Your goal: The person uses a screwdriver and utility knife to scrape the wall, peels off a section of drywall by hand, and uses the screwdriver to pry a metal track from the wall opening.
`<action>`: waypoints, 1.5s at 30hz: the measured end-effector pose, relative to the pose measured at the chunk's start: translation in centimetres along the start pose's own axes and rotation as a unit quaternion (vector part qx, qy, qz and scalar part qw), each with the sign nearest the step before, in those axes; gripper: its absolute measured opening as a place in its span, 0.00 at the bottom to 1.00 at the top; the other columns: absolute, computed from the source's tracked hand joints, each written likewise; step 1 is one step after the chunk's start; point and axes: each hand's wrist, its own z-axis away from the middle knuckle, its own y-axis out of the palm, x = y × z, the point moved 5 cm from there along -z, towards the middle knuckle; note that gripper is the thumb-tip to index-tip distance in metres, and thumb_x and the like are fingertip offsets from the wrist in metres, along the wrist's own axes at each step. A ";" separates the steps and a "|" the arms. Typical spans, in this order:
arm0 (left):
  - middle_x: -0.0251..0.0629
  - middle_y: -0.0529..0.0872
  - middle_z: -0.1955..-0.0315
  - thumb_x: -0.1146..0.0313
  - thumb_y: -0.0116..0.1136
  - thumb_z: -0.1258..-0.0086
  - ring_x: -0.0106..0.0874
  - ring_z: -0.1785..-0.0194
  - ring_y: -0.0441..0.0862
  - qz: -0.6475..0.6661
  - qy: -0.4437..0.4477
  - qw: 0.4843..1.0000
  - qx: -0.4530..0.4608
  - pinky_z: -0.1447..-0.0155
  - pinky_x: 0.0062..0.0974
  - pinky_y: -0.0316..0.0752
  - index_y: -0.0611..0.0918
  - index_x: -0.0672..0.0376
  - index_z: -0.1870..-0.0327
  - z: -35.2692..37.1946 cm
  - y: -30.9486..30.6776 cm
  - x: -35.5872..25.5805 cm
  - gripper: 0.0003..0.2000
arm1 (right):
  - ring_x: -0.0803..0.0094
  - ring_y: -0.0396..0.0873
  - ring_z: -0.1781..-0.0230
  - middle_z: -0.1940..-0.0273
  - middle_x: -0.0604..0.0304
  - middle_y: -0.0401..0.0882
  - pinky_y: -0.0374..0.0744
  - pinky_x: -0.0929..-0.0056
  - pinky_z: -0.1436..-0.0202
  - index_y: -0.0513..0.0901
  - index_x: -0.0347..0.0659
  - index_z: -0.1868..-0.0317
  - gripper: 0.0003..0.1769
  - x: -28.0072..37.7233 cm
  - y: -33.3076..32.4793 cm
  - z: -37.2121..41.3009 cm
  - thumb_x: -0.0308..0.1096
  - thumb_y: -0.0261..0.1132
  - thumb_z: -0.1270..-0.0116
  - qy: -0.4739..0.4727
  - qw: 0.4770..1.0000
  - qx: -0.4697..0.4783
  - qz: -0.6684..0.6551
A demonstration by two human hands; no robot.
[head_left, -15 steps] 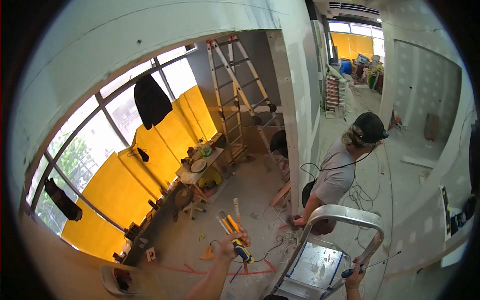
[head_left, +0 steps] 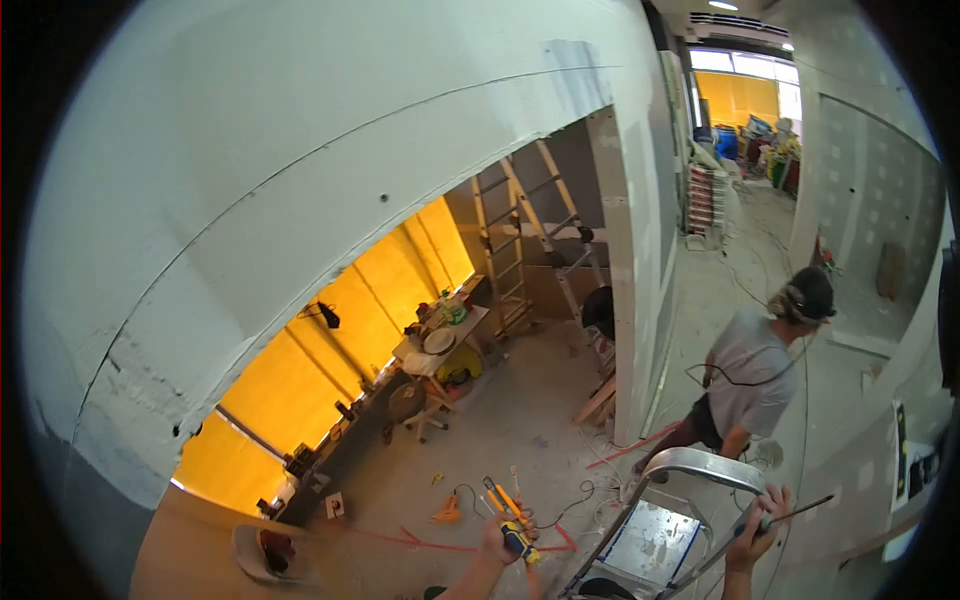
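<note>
Head view: one left hand (head_left: 494,545) closed round at least two hand tools (head_left: 518,541), orange and blue-and-yellow, above the floor (head_left: 500,435); one right hand (head_left: 752,540) gripping one long-shafted screwdriver (head_left: 805,507) beside one metal stepladder (head_left: 700,460), one co-worker (head_left: 752,370) beyond.

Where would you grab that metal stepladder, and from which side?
Probably by the curved top rail of the stepladder, coming from above: it arches over the flat platform as a narrow open hoop, so fingers could wrap around it. The left part of the bend looks freer, since the right hand, holding a long-shafted tool, is close to the other side.
</note>
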 end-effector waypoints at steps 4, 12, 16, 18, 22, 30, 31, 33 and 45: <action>0.37 0.75 0.66 0.72 0.55 0.43 0.35 0.63 0.74 0.005 0.045 0.998 -0.055 0.59 0.35 0.73 0.77 0.49 0.51 2.5 -0.4 -1.6 0.17 | 0.47 0.66 0.31 0.52 0.48 0.83 0.57 0.45 0.27 0.77 0.36 0.65 0.13 8.8 7.1 -5.3 0.38 0.56 0.29 -0.067 0.985 0.112 -0.112; 0.40 0.77 0.67 0.73 0.55 0.37 0.39 0.64 0.79 -0.018 0.115 0.988 -0.097 0.59 0.41 0.77 0.75 0.52 0.51 4.2 -0.8 -1.9 0.13 | 0.53 0.83 0.69 0.72 0.52 0.83 0.78 0.59 0.62 0.82 0.36 0.68 0.15 6.5 12.4 -5.8 0.40 0.62 0.29 -0.008 0.993 0.121 0.010; 0.40 0.77 0.67 0.74 0.55 0.37 0.38 0.66 0.79 -0.030 0.155 0.975 -0.159 0.62 0.39 0.78 0.73 0.51 0.50 6.3 -4.8 -1.4 0.15 | 0.57 0.81 0.76 0.75 0.49 0.82 0.76 0.61 0.69 0.82 0.30 0.59 0.19 6.1 13.0 -7.3 0.43 0.63 0.28 0.020 0.983 0.177 0.051; 0.38 0.77 0.68 0.76 0.55 0.38 0.38 0.69 0.80 -0.076 0.209 0.962 -0.158 0.65 0.38 0.79 0.73 0.51 0.50 8.2 -5.3 -2.2 0.15 | 0.51 0.79 0.70 0.64 0.41 0.80 0.77 0.59 0.63 0.73 0.30 0.41 0.27 6.1 13.8 -8.2 0.43 0.64 0.29 -0.017 0.986 0.164 0.035; 0.37 0.77 0.71 0.76 0.54 0.38 0.33 0.72 0.79 -0.079 0.263 0.946 -0.171 0.68 0.33 0.78 0.73 0.53 0.50 9.8 -6.1 -3.9 0.15 | 0.61 0.78 0.63 0.55 0.47 0.76 0.77 0.66 0.54 0.64 0.35 0.29 0.30 20.3 11.9 -11.9 0.31 0.60 0.30 -0.015 0.900 0.400 -0.174; 0.34 0.74 0.78 0.70 0.52 0.33 0.26 0.76 0.74 -0.304 0.274 0.812 -0.416 0.72 0.28 0.70 0.76 0.61 0.56 12.9 -24.3 -2.1 0.08 | 0.55 0.83 0.63 0.55 0.48 0.83 0.79 0.65 0.56 0.74 0.44 0.33 0.26 38.9 8.4 -16.4 0.28 0.64 0.31 -0.468 0.849 0.176 -0.172; 0.33 0.73 0.79 0.68 0.52 0.32 0.26 0.76 0.73 -0.383 0.220 0.760 -0.477 0.73 0.29 0.68 0.77 0.61 0.59 14.5 -26.9 -1.1 0.07 | 0.55 0.83 0.63 0.55 0.48 0.83 0.79 0.65 0.56 0.74 0.44 0.33 0.26 39.4 8.6 -16.7 0.28 0.64 0.31 -0.471 0.847 0.177 -0.171; 0.33 0.73 0.79 0.68 0.52 0.32 0.27 0.76 0.73 -0.417 0.141 0.718 -0.540 0.72 0.30 0.68 0.77 0.61 0.60 18.9 -31.3 2.7 0.07 | 0.52 0.82 0.63 0.56 0.46 0.83 0.79 0.64 0.57 0.77 0.44 0.34 0.24 40.0 9.3 -17.1 0.30 0.64 0.31 -0.457 0.857 0.186 -0.148; 0.35 0.73 0.78 0.69 0.53 0.32 0.29 0.77 0.72 -0.241 0.006 0.706 -0.666 0.71 0.33 0.67 0.75 0.61 0.64 33.7 -39.2 15.6 0.05 | 0.56 0.84 0.58 0.56 0.47 0.84 0.79 0.66 0.51 0.78 0.41 0.36 0.24 38.1 14.1 -15.1 0.27 0.66 0.33 -0.403 0.870 0.165 -0.233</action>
